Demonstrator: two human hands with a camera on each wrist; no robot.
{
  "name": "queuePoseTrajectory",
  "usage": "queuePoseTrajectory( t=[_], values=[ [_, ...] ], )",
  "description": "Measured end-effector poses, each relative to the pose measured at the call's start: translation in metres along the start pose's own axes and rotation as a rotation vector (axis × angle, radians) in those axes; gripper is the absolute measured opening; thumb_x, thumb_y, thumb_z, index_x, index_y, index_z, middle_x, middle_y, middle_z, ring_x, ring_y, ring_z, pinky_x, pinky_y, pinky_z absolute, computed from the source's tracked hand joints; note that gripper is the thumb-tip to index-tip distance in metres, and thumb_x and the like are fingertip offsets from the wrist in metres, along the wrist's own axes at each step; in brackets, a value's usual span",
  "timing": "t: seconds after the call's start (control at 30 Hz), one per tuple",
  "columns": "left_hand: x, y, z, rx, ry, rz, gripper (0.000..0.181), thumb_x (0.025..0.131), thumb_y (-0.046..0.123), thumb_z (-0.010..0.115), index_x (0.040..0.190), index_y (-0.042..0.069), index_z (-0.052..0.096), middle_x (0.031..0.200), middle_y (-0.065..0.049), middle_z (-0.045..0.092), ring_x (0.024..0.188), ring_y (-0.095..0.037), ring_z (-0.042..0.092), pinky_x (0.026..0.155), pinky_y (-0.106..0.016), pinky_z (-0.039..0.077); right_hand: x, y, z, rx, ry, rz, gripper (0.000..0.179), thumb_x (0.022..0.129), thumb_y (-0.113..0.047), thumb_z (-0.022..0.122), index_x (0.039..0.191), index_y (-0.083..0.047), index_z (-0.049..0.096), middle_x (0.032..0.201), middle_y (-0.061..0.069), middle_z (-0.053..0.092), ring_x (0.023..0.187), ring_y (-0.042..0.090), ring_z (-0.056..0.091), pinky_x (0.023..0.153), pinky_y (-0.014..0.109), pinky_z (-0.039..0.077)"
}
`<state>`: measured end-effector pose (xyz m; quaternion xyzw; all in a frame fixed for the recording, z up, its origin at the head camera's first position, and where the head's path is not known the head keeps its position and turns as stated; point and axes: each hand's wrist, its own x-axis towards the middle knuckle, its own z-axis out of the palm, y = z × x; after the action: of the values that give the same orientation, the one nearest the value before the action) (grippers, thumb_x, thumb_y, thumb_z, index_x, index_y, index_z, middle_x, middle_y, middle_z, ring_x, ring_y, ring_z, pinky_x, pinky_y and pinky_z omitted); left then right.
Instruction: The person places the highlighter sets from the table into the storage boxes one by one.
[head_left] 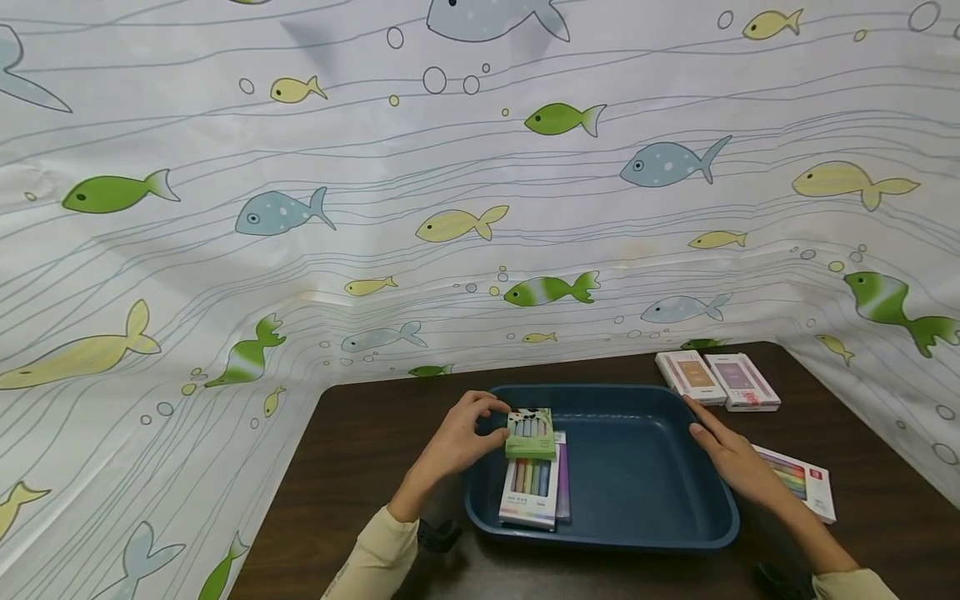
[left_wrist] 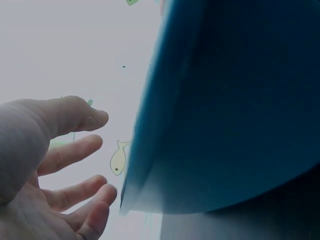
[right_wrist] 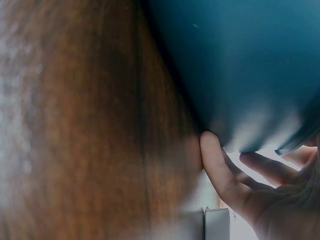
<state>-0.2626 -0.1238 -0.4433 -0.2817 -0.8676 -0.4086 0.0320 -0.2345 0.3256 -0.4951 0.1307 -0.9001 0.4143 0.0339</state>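
The left grip (head_left: pixel 462 435) (loosely parted, empty) is beside a green box (head_left: pixel 531 435); the right grip (head_left: pixel 731 458) pinches the tray (head_left: pixel 637 475).

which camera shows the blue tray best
The head view: it shows the blue tray nearly whole, inside included. The left wrist view has only a cropped close-up of its outer side; the right wrist view another, with the right hand touching it.
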Motion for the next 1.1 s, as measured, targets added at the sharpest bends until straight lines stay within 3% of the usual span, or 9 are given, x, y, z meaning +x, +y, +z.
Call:
queuePoseTrajectory(
  t=[0.2,0.4,0.67,1.1],
  values=[
    [0.0,-0.005,-0.003,0.026,0.043,-0.01,0.032,0.099,0.018,0.069,0.128,0.004,0.066,0.142,-0.021,0.046,0.122,-0.039,0.052,0.095,-0.056,0.045,0.0,0.0,0.001,0.0,-0.003,0.006,0.058,0.113,-0.034,0.035,0.165,-0.014,0.016,0.158,0.034,0.024,0.134,0.061,0.032,0.097,0.075,0.03],
    [-0.001,-0.009,-0.005,0.032,0.08,-0.047,0.03,0.103,0.016,0.063,0.131,0.007,0.065,0.146,-0.023,0.042,0.128,-0.039,0.048,0.098,-0.057,0.042,0.001,0.0,0.0,0.007,-0.004,0.008,0.059,0.113,-0.035,0.035,0.165,-0.014,0.016,0.159,0.034,0.023,0.135,0.061,0.031,0.098,0.075,0.029],
    [-0.003,-0.019,-0.004,0.02,0.109,-0.08,0.035,0.104,0.009,0.058,0.138,0.002,0.059,0.144,-0.022,0.043,0.124,-0.04,0.049,0.096,-0.056,0.043,0.0,0.001,0.001,0.006,-0.005,0.008,0.059,0.113,-0.035,0.035,0.165,-0.014,0.016,0.158,0.033,0.024,0.135,0.061,0.031,0.098,0.075,0.029],
    [-0.002,-0.031,0.0,0.016,0.157,-0.14,0.043,0.101,0.007,0.06,0.143,0.005,0.054,0.14,-0.023,0.046,0.122,-0.042,0.054,0.092,-0.056,0.048,0.001,0.001,0.0,0.0,0.002,0.011,0.059,0.113,-0.036,0.035,0.165,-0.015,0.017,0.159,0.032,0.025,0.134,0.061,0.033,0.098,0.075,0.029]
  ],
)
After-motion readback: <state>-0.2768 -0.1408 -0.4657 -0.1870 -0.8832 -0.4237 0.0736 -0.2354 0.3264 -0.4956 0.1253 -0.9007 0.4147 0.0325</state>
